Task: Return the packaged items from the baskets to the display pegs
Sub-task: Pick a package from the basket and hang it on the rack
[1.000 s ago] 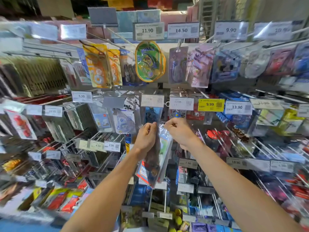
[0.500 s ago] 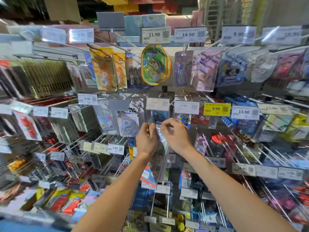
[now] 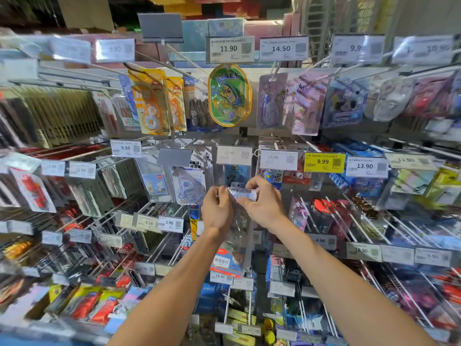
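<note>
Dim overall, warm cast; ceiling area far above hands nearly black. Brightest patch straight above hands: white paper price tags (image 3: pixel 229 49) w/ black digits sharp, readable. Oval green-and-yellow blister pack (image 3: pixel 229 95) beneath them fairly crisp. Glare on crinkled clear plastic bag top (image 3: pixel 243 193) pinched between left hand (image 3: pixel 216 208) and right hand (image 3: pixel 262 204); print unreadable. Heavy smear far left and far right of hands, tags there illegible. Strong wide-angle bend, metal display pegs (image 3: pixel 359 221) fanning outward twd edges. Soft shadows below forearms.
</note>
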